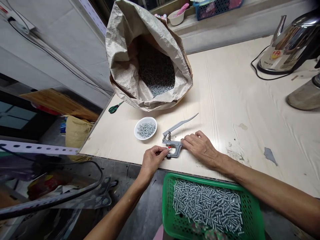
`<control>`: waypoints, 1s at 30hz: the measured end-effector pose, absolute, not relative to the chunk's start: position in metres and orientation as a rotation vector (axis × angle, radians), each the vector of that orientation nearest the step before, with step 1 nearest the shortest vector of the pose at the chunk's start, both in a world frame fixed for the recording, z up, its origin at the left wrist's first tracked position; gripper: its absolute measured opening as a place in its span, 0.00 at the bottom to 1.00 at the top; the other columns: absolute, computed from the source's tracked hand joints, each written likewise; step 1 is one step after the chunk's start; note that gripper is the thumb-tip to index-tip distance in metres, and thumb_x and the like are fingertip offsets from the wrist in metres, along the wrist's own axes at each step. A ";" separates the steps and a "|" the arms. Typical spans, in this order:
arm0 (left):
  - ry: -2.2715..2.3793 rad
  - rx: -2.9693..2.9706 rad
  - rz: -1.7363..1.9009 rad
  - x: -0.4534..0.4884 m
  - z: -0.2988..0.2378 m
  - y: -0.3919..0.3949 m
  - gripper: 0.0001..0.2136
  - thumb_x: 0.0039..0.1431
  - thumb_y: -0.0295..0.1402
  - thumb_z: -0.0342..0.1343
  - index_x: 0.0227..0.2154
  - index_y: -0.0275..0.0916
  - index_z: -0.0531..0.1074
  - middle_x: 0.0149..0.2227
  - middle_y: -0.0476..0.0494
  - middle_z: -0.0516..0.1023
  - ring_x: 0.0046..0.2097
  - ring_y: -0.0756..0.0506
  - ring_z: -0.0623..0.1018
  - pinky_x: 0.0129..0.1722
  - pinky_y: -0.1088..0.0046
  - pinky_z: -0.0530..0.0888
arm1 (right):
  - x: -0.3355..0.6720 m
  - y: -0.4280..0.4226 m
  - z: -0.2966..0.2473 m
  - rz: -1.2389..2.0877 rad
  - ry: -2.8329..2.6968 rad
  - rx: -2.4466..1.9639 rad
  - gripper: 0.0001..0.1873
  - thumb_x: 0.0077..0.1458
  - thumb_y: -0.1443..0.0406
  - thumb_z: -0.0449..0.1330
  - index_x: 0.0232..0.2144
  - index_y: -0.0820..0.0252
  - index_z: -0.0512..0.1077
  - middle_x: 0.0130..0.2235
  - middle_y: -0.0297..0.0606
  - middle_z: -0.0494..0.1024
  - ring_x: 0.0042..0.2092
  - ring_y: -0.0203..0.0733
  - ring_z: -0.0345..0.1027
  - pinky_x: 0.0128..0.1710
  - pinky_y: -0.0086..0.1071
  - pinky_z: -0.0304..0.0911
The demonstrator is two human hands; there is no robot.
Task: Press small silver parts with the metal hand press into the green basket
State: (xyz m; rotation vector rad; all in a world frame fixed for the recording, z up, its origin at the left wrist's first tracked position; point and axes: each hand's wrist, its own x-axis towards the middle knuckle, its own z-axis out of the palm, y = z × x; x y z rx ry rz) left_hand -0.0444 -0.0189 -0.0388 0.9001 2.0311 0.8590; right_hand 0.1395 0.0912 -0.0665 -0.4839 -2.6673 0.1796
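Observation:
A grey hand press tool (pixel 175 140) lies on the pale table (pixel 225 93), its long lever raised toward the far right. My left hand (pixel 152 159) is pinched at the tool's jaw, fingers together on a small part too tiny to name. My right hand (pixel 200 145) rests on the table with fingers curled against the tool's body, steadying it. A small white bowl (pixel 138 132) of little metal pieces stands just left of the tool.
A big open sack (pixel 125 50) of metal pieces stands at the far left of the table, green scissors (pixel 114 107) beside it. A green basket (pixel 170 206) full of grey metal pieces sits below the near edge. A steel kettle (pixel 290 43) stands far right.

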 end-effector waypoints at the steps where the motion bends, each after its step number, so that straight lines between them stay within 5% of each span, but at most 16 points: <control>1: 2.038 0.912 0.833 -0.045 -0.038 -0.018 0.17 0.44 0.45 0.60 0.28 0.34 0.76 0.27 0.45 0.78 0.27 0.50 0.72 0.29 0.74 0.68 | 0.139 0.091 -0.067 0.186 -2.662 -0.481 0.17 0.64 0.72 0.40 0.35 0.57 0.68 0.31 0.35 0.70 0.32 0.39 0.56 0.35 0.37 0.46; 11: 1.819 0.682 0.437 -0.051 -0.014 -0.004 0.12 0.39 0.39 0.63 0.17 0.35 0.69 0.14 0.54 0.65 0.19 0.55 0.61 0.21 0.78 0.59 | 0.137 0.090 -0.076 0.131 -2.779 -0.429 0.14 0.64 0.72 0.43 0.32 0.59 0.67 0.33 0.38 0.69 0.35 0.42 0.55 0.36 0.37 0.46; 23: 1.805 0.660 0.334 -0.048 -0.016 -0.005 0.12 0.38 0.35 0.64 0.13 0.36 0.67 0.13 0.53 0.66 0.19 0.54 0.63 0.23 0.77 0.59 | 0.141 0.090 -0.066 0.418 -2.836 -0.462 0.06 0.62 0.63 0.52 0.36 0.59 0.67 0.39 0.39 0.71 0.40 0.44 0.59 0.38 0.38 0.54; 27: 1.798 0.683 0.318 -0.047 -0.016 -0.006 0.14 0.36 0.39 0.64 0.14 0.35 0.67 0.14 0.53 0.66 0.21 0.54 0.63 0.24 0.77 0.59 | 0.147 0.111 -0.058 0.519 -2.808 -0.517 0.35 0.51 0.49 0.61 0.55 0.61 0.59 0.59 0.50 0.58 0.57 0.55 0.51 0.51 0.46 0.53; 30: 1.799 0.715 0.304 -0.048 -0.019 -0.007 0.17 0.34 0.42 0.64 0.12 0.36 0.64 0.14 0.53 0.65 0.21 0.54 0.62 0.24 0.76 0.57 | 0.146 0.132 -0.055 0.474 -2.921 -0.523 0.50 0.41 0.45 0.65 0.59 0.64 0.54 0.62 0.54 0.52 0.62 0.63 0.40 0.56 0.53 0.46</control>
